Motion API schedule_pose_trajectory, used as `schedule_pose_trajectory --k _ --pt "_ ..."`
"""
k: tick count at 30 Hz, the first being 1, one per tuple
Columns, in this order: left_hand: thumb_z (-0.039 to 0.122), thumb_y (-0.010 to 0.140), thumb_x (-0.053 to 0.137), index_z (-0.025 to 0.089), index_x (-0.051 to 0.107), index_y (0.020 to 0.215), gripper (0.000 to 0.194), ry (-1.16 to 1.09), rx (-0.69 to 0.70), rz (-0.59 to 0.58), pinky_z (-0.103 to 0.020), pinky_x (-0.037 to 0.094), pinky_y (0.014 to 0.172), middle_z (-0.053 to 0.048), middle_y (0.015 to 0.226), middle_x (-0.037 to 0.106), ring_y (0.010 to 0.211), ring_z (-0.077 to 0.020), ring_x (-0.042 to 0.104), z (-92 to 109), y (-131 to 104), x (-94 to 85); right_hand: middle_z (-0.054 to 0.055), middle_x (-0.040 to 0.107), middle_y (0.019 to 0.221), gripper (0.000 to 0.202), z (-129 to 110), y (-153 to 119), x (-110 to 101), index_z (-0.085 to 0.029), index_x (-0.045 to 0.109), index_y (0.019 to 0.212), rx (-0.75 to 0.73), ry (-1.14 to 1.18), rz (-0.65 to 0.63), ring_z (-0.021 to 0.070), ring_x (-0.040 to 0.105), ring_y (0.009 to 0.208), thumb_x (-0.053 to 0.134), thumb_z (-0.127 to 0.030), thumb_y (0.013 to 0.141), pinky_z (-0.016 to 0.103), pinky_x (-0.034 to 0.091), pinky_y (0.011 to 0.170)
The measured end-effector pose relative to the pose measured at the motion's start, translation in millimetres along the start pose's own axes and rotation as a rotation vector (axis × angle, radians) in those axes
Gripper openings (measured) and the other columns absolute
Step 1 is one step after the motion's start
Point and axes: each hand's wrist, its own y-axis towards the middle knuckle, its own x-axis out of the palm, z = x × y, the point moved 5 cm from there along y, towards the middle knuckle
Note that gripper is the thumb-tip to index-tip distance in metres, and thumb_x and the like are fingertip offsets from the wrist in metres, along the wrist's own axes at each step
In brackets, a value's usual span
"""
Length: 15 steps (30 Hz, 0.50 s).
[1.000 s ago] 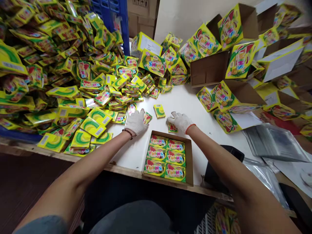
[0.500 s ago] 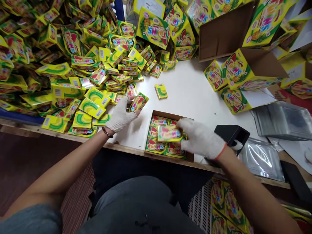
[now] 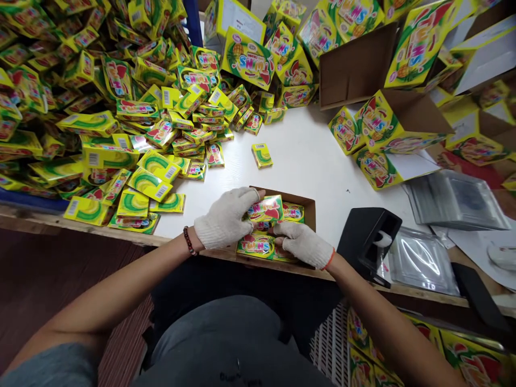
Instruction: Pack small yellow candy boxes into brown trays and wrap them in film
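In the head view my left hand [image 3: 229, 217], in a white fingerless knit glove, grips a small yellow-green Twins box [image 3: 266, 208]. That box is tilted over the left part of an open brown-lined carton [image 3: 309, 212]. Inside the carton lie several Twins boxes of the same kind, one at the front left [image 3: 255, 245] and one at the back right [image 3: 293, 212]. My right hand [image 3: 302, 243], gloved likewise, reaches in from the right with its fingers bent down among the boxes. What its fingertips hold, if anything, is hidden.
A big heap of small boxes [image 3: 121, 107] fills the left side. One single box [image 3: 262, 155] lies behind the carton. Larger display cartons [image 3: 377, 121] stand at the back right. A black tape dispenser [image 3: 363, 236] and clear plastic covers [image 3: 423, 263] are on the right.
My left hand has brought its box from beside the heap rightward over the carton. My right hand has lowered into the carton, and the box it held above is no longer distinct.
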Motion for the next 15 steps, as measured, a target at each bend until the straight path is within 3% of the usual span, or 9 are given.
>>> schedule_pose_trajectory --k 3,7,10,12,15 --pt "0.007 0.074 0.058 0.014 0.054 0.132 0.058 0.147 0.092 -0.027 -0.045 0.052 0.096 -0.013 0.121 0.065 0.111 -0.0269 0.062 12.4 7.1 11.5 -0.002 0.061 0.07 0.019 -0.8 -3.9 -16.7 -0.023 0.059 0.097 0.087 0.299 0.098 0.0154 0.062 0.061 0.056 -0.039 0.088 0.027 0.051 0.055" --pt "0.016 0.085 0.055 0.013 0.052 0.134 0.05 0.155 0.097 0.101 -0.045 0.053 0.096 -0.015 0.122 0.063 0.113 -0.0277 0.061 26.3 7.5 28.0 0.0 0.067 0.08 0.042 -8.5 4.0 -20.4 -0.024 0.056 0.105 -0.034 0.574 0.172 0.0166 0.063 0.063 0.071 -0.054 0.08 0.027 0.051 0.053" --pt "0.032 0.091 0.056 0.014 0.045 0.14 0.054 0.082 0.05 0.178 -0.044 0.052 0.1 -0.015 0.125 0.062 0.117 -0.0264 0.06 25.7 3.7 34.8 0.003 0.07 0.093 0.043 -12.3 13.0 -17.9 -0.025 0.056 0.103 -0.163 0.734 0.257 0.0194 0.066 0.074 0.071 -0.057 0.079 0.032 0.055 0.062" --pt "0.041 0.093 0.056 0.015 0.041 0.143 0.059 0.071 0.017 0.204 -0.042 0.051 0.102 -0.014 0.129 0.061 0.12 -0.0254 0.059 15.5 -0.7 27.1 0.004 0.07 0.094 0.04 -19.1 15.8 -24.0 -0.025 0.057 0.104 -0.226 0.642 0.338 0.0213 0.066 0.081 0.065 -0.057 0.083 0.034 0.055 0.068" --pt "0.041 0.094 0.057 0.017 0.046 0.14 0.053 0.217 -0.18 0.265 -0.044 0.045 0.108 -0.015 0.135 0.058 0.128 -0.0273 0.054 -23.2 -13.9 -10.7 0.004 0.069 0.093 0.042 -39.9 19.1 -40.6 -0.023 0.059 0.122 -0.247 0.21 0.392 0.0228 0.064 0.086 0.06 -0.045 0.086 0.037 0.053 0.075"
